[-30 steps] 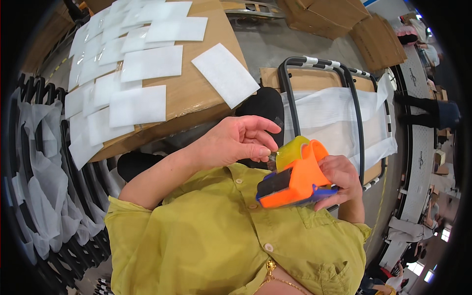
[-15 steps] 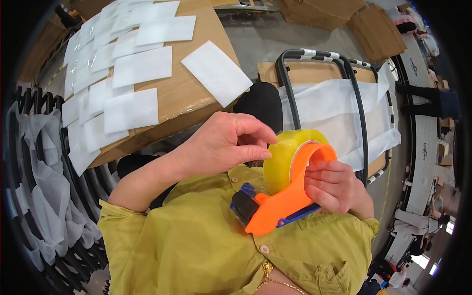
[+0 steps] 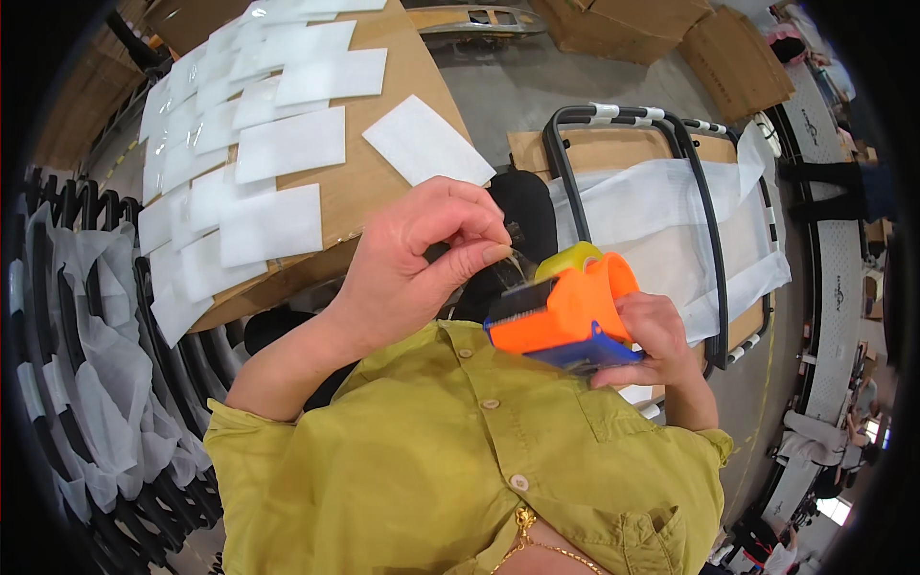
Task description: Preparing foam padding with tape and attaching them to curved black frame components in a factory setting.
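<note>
My right hand (image 3: 656, 335) grips an orange and blue tape dispenser (image 3: 565, 316), turned so its dark cutting end faces left. A yellowish roll of clear tape (image 3: 567, 260) sits in it, partly hidden by the orange body. Thumb and fingertips of my left hand (image 3: 417, 249) pinch the loose end of the clear tape (image 3: 518, 266), just beyond the dispenser's tip. A single white foam sheet (image 3: 428, 141) lies past my left hand on the cardboard (image 3: 407, 72). Overlapping rows of white foam sheets (image 3: 271, 226) cover the cardboard's left part.
Black tubular frames (image 3: 707, 220) with white wrapping (image 3: 637, 206) stand to the right. More dark frames (image 3: 91, 316) with white wrap are stacked at the left. Large cardboard boxes (image 3: 623, 29) stand at the back. A grey conveyor (image 3: 832, 316) runs along the far right, where a person stands.
The dispenser has tipped, so its cutting end now points up and left. My left hand has moved from beside the roll to the tape's end and pinches it.
</note>
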### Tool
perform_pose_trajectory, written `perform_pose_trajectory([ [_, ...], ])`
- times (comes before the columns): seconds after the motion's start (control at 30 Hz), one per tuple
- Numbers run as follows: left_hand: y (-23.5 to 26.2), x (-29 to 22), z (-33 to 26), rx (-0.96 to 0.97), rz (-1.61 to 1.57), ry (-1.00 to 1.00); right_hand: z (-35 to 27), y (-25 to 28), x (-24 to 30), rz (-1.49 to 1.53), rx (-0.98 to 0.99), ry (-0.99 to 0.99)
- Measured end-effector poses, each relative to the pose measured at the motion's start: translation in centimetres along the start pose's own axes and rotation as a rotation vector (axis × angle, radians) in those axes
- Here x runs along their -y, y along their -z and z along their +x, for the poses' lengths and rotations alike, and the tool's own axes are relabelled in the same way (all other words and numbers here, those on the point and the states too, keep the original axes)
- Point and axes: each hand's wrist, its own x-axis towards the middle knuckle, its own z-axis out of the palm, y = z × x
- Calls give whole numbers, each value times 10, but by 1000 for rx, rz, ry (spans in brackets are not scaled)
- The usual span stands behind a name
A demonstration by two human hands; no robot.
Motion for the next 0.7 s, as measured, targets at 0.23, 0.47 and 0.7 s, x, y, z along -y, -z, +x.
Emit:
perform_pose_trajectory([
  [0.23,-5,10,2,-89,265,-71,-2,-7,-3,79,37,-230],
  [0.47,0,16,10,-118,378,-19,-5,-11,1,423,-16,-527],
  [0.7,17,12,29,-129,237,67,-6,-10,-1,487,-102,-525],
])
